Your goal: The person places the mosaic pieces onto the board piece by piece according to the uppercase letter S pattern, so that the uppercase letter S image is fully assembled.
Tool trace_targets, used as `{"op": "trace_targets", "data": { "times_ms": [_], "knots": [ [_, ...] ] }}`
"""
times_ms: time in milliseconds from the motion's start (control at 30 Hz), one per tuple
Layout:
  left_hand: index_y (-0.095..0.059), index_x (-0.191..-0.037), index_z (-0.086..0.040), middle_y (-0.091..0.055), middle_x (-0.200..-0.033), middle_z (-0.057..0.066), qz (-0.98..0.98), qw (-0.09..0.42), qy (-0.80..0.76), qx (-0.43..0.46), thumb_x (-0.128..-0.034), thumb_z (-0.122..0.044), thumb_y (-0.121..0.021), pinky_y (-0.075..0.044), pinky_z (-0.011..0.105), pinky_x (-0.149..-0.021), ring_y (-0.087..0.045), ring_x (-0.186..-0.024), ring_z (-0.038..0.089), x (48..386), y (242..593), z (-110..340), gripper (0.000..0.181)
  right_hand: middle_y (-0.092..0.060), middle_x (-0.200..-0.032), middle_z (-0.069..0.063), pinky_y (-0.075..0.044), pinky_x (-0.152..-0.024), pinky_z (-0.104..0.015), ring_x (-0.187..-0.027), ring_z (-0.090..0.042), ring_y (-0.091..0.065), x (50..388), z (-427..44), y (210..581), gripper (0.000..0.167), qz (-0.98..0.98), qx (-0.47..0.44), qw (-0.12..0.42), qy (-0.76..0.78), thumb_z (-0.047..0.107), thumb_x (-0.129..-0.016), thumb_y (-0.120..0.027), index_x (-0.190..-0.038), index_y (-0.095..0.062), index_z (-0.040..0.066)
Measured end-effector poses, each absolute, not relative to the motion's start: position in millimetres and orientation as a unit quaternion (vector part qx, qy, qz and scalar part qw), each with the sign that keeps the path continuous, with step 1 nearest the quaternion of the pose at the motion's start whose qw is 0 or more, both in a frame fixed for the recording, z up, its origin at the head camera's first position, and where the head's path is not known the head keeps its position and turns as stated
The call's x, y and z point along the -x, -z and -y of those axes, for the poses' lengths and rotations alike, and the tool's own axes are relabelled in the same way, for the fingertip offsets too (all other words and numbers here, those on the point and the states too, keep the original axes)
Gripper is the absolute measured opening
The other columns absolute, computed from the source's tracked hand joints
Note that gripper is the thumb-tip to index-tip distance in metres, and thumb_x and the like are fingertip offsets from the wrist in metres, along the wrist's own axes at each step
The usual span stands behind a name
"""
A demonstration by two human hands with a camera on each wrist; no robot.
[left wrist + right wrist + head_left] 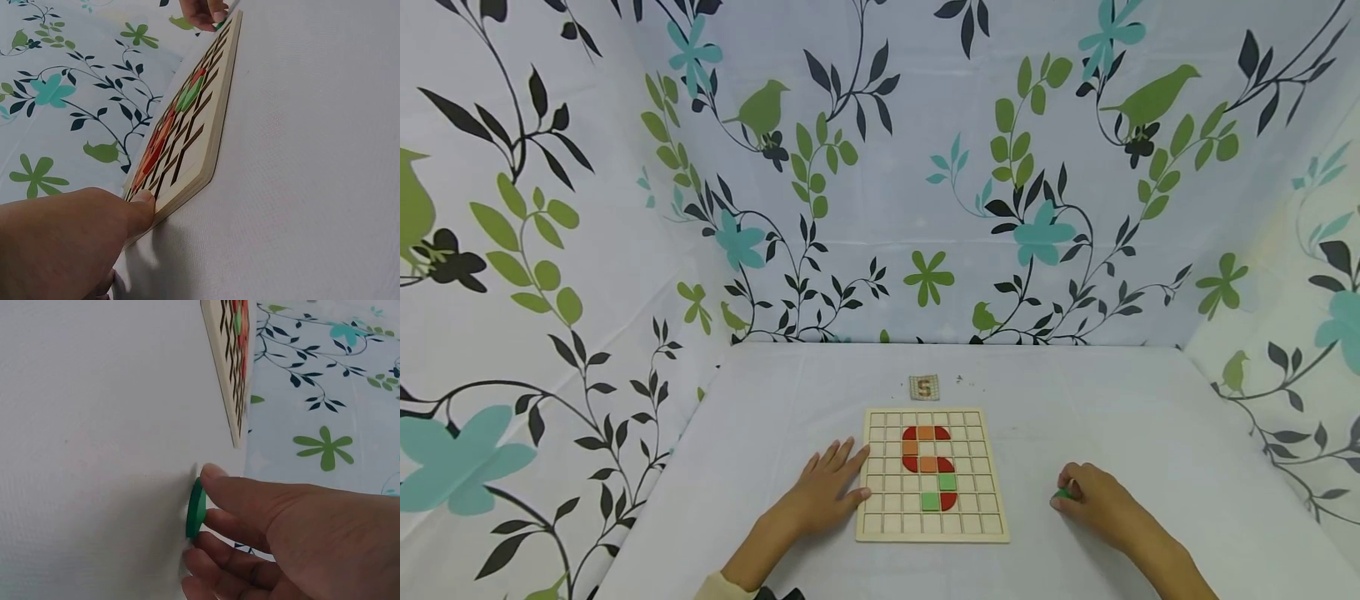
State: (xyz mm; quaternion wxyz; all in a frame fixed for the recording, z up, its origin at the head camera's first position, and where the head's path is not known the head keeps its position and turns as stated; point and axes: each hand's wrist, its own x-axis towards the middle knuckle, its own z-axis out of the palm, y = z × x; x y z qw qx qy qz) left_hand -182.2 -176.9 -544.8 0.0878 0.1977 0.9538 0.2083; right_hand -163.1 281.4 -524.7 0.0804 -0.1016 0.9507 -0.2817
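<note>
A wooden grid board [887, 525] lies flat in front of me. Red, orange and green tiles sit in its cells along a curved path; one green tile [930, 502] is in a lower cell beside a red quarter-round tile [948, 501]. My left hand [825, 492] rests at the board's left edge, fingers spread, its thumb touching the rim in the left wrist view. To the right of the board, just over the cloth, my right hand [1097, 504] pinches a green tile [196, 509] between thumb and fingers. Part of that tile is hidden by the fingers.
Behind the board lies a small square card [924, 387] marked with an S shape. A white cloth [760, 392] covers the table. Patterned fabric [865, 167] with leaves and birds hangs at the back and both sides.
</note>
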Motion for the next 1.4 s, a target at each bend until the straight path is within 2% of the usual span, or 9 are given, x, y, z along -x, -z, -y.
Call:
{"op": "trace_targets", "data": {
  "times_ms": [133, 267, 400, 733, 1033, 1167, 1300, 1400],
  "knots": [
    [-0.033, -0.167, -0.017, -0.023, -0.174, 0.018, -0.955, 0.088, -0.205, -0.198, -0.1091, -0.051, -0.052, -0.016, 0.069, -0.126, -0.018, -0.161, 0.044, 182.7, 545.7, 177.1, 0.069, -0.063, -0.113, -0.005, -0.060, -0.090, -0.044, -0.104, -0.022, -0.065, 159.6, -279.7, 524.0, 0.039, -0.952, 0.129, 0.061, 0.271, 0.013, -0.088, -0.085, -0.121, -0.067, 0.002],
    [-0.033, -0.167, -0.017, -0.023, -0.174, 0.017, -0.954, 0.089, -0.206, -0.198, -0.1091, -0.052, -0.051, -0.015, 0.069, -0.126, -0.018, -0.161, 0.044, 183.2, 546.2, 177.8, 0.070, -0.064, -0.113, 0.001, -0.058, -0.097, -0.044, -0.109, -0.024, -0.067, 158.6, -278.2, 525.5, 0.030, -0.949, 0.142, 0.058, 0.274, 0.002, -0.089, -0.081, -0.117, -0.069, 0.008],
    [-0.034, -0.167, -0.017, -0.023, -0.174, 0.018, -0.953, 0.089, -0.210, -0.198, -0.1088, -0.051, -0.052, -0.015, 0.070, -0.126, -0.018, -0.161, 0.044, 183.6, 546.9, 177.4, 0.070, -0.063, -0.107, 0.006, -0.059, -0.096, -0.042, -0.105, -0.021, -0.068, 158.8, -276.5, 528.8, 0.020, -0.950, 0.141, 0.052, 0.273, 0.003, -0.092, -0.078, -0.110, -0.070, 0.010],
    [-0.034, -0.167, -0.018, -0.024, -0.174, 0.017, -0.957, 0.084, -0.199, -0.195, -0.1084, -0.053, -0.052, -0.017, 0.069, -0.126, -0.019, -0.161, 0.043, 184.6, 549.5, 177.0, 0.070, -0.063, -0.101, 0.004, -0.060, -0.090, -0.037, -0.097, -0.015, -0.066, 166.4, -267.7, 542.0, 0.015, -0.952, 0.150, -0.020, 0.267, 0.007, -0.094, -0.079, -0.108, -0.072, 0.007],
    [-0.034, -0.167, -0.018, -0.023, -0.174, 0.018, -0.955, 0.086, -0.203, -0.198, -0.1086, -0.052, -0.052, -0.016, 0.069, -0.126, -0.018, -0.161, 0.044, 184.5, 548.0, 178.9, 0.070, -0.062, -0.098, -0.002, -0.056, -0.077, -0.031, -0.089, -0.012, -0.058, 193.2, -241.5, 542.7, 0.014, -0.952, 0.127, -0.025, 0.278, 0.008, -0.096, -0.077, -0.108, -0.072, 0.002],
    [-0.034, -0.167, -0.017, -0.023, -0.174, 0.018, -0.953, 0.091, -0.209, -0.198, -0.1084, -0.052, -0.052, -0.015, 0.070, -0.126, -0.018, -0.161, 0.045, 184.1, 546.1, 179.7, 0.070, -0.062, -0.095, -0.006, -0.055, -0.076, -0.035, -0.087, -0.017, -0.059, 208.1, -229.3, 538.7, 0.013, -0.950, 0.116, -0.039, 0.286, 0.006, -0.095, -0.076, -0.106, -0.072, 0.000],
    [-0.034, -0.167, -0.017, -0.023, -0.174, 0.018, -0.952, 0.094, -0.214, -0.199, -0.1084, -0.052, -0.052, -0.015, 0.070, -0.126, -0.018, -0.161, 0.045, 183.2, 545.8, 179.3, 0.070, -0.063, -0.097, -0.009, -0.059, -0.084, -0.043, -0.094, -0.024, -0.065, 214.2, -213.8, 530.6, 0.014, -0.951, 0.105, -0.046, 0.287, 0.005, -0.095, -0.076, -0.106, -0.072, -0.001],
    [-0.034, -0.167, -0.017, -0.023, -0.174, 0.018, -0.953, 0.091, -0.211, -0.199, -0.1084, -0.052, -0.052, -0.015, 0.070, -0.126, -0.018, -0.161, 0.044, 182.9, 546.5, 179.0, 0.071, -0.064, -0.101, -0.008, -0.060, -0.087, -0.044, -0.099, -0.026, -0.066, 213.8, -197.4, 525.1, 0.016, -0.952, 0.102, -0.043, 0.285, 0.007, -0.095, -0.077, -0.109, -0.072, 0.000]
  ]
}}
